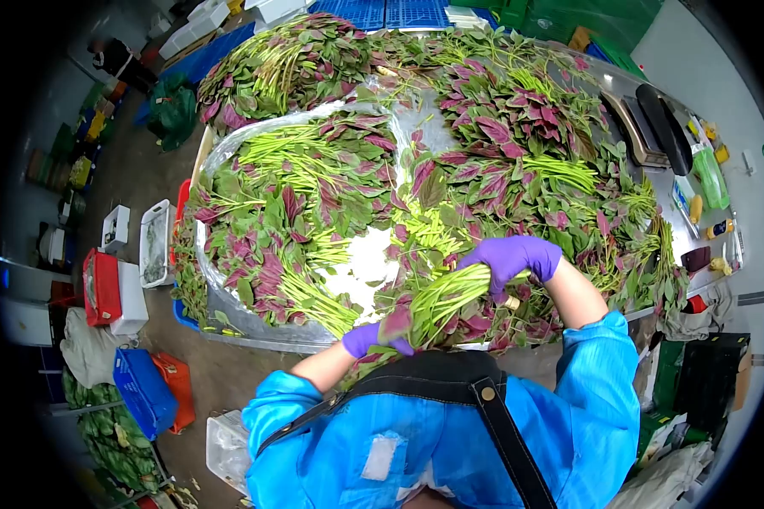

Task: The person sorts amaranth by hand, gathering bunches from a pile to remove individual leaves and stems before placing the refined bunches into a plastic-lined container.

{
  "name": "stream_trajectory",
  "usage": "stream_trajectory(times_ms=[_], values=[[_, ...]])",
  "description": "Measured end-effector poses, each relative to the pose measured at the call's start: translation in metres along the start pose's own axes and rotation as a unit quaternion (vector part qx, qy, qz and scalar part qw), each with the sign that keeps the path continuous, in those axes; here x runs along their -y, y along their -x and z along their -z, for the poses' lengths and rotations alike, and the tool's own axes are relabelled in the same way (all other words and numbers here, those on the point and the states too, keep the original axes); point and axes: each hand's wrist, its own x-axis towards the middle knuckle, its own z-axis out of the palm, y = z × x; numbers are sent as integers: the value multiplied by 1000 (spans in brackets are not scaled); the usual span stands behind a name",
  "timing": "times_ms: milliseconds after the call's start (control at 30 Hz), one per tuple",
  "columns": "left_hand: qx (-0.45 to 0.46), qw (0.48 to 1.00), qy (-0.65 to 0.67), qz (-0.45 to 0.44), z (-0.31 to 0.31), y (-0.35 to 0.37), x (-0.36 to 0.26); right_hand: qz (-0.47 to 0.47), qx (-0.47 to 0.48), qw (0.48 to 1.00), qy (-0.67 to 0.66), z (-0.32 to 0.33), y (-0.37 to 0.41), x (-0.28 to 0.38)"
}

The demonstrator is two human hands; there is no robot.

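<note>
A bunch of red-and-green amaranth (450, 295) is held in front of my apron, its pale green stems pointing up and right. My right hand (514, 261), in a purple glove, is closed over the stem ends. Just below those fingers shows a small tan stub (511, 302) that I cannot make out. My left hand (375, 339), also gloved, wraps the leafy lower end, with its fingers partly hidden by leaves. To the left, an open clear plastic bag (210, 270) holds more amaranth bunches (301, 170) around a white patch (367, 265).
Loose amaranth (518, 127) covers the right of the metal table (306, 338). A scale (641, 127) stands at the right edge, near a green plastic bag (710, 178). Floor crates, red (102, 288) and blue (144, 390), sit at left. Another person (123, 64) is far left.
</note>
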Motion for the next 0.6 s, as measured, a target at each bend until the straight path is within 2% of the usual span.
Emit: stream_trajectory(times_ms=[33, 100, 167, 200, 233, 267, 333, 367, 400, 433, 533, 600], values=[[8, 1000, 18, -15, 1, -4, 3, 1, -3, 1000, -1, 2, -5, -6], [17, 999, 33, -33, 3, -9, 0, 84, -22, 995, 50, 8, -17, -24], [-23, 991, 124, -46, 4, -7, -5, 49, -43, 994, 85, 16, -11, -9], [-17, 973, 177, -147, 29, -13, 40, 83, -269, 919, 277, 17, -9, -3], [-56, 976, 192, -82, 30, 7, 26, 111, -470, 755, 444, 19, -7, 3], [-93, 972, 210, -39, 33, 21, 21, 115, -469, 755, 443, 20, -4, 10], [-146, 958, 247, -6, 37, 33, 26, 174, -576, 755, 261, 16, -3, 22], [-166, 949, 267, -1, 33, 36, 31, 179, -577, 753, 260, 11, -7, 17], [-180, 941, 285, 0, 29, 38, 34, 103, -489, 853, 152, 1, -12, 4], [-189, 936, 297, -1, 28, 40, 34, 22, -383, 923, 37, -9, -19, -7], [-205, 924, 323, 1, 22, 42, 33, -17, -310, 951, -12, -46, -52, -24], [-208, 918, 337, 2, 22, 44, 33, 25, -413, 908, 63, -65, -87, -33]])
